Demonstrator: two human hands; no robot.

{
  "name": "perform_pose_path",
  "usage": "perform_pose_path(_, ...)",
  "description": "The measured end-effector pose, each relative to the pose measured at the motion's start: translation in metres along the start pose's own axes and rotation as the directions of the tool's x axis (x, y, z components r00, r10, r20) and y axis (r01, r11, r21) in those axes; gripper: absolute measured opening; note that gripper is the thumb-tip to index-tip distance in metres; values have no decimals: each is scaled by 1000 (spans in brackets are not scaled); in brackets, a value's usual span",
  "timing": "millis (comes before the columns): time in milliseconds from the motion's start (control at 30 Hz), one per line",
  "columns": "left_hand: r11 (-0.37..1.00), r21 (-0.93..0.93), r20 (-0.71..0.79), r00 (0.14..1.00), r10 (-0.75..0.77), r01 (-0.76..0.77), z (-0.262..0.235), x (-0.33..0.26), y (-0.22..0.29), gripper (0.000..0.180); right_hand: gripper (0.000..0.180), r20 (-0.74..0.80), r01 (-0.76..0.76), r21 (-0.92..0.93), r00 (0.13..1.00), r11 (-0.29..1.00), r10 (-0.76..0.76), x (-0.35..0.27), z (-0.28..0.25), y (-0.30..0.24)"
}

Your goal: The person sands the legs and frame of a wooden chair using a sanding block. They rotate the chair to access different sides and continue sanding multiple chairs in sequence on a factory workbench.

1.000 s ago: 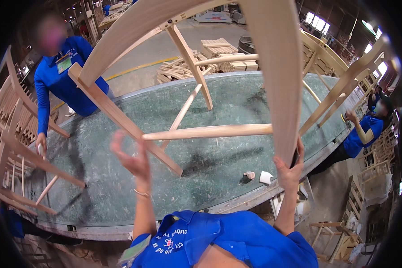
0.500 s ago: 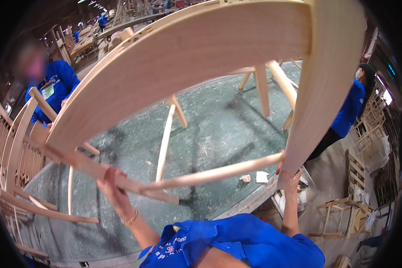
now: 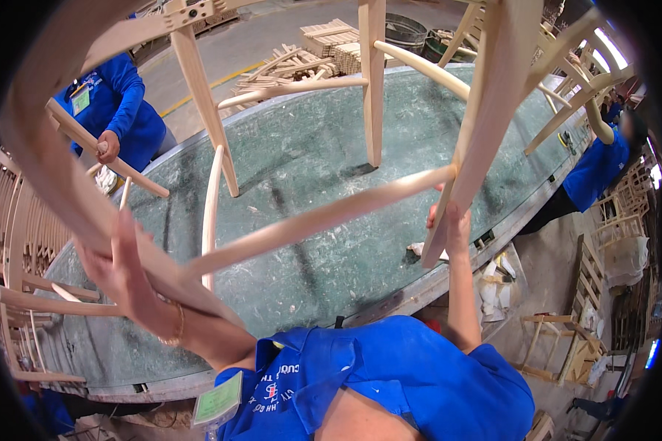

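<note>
A pale, unfinished wooden chair frame [image 3: 324, 220] stands tilted close in front of me, its legs and round stretchers over the green table. My right hand [image 3: 452, 224] is closed around the lower end of its near right leg [image 3: 485, 125]. On the near left side, my left hand [image 3: 129, 275] lies against the blurred left leg [image 3: 70, 187] with its fingers stretched out. Two farther legs, one of them the far leg [image 3: 373, 95], point down toward the tabletop. The upper part of the frame runs out of view.
The green-topped table [image 3: 287, 294] has a pale metal edge. At the left, a co-worker's hand [image 3: 108, 147] holds a wooden part beside slatted chair backs [image 3: 33, 198]. Another person [image 3: 599, 169] stands at the right. Stacked wood strips [image 3: 331, 44] lie beyond the table.
The chair frame has turned, so its broad curved panel has left the view and the far legs show. My left hand has moved left, its fingers loosened from the leg; my right hand has risen.
</note>
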State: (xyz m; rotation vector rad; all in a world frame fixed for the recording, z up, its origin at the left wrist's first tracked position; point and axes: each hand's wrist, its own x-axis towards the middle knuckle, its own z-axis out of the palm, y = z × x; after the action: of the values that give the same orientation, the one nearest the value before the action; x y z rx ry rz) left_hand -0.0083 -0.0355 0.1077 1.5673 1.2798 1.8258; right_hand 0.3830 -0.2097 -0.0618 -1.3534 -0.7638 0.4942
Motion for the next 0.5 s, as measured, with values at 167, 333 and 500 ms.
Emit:
perform_pose_path(167,985,-98,111,982,151,-140,53,37,19,40,73,5,-9,3,1000,1000,9,29,0,-7)
perform_pose_path(333,992,-73,148,982,115,-105,54,67,-2,38,74,-12,-49,30,999,998,49,44,13,-15)
perform_pose_path(500,996,55,206,977,52,-65,68,75,3,43,63,-82,-17,32,996,999,20,56,13,-12)
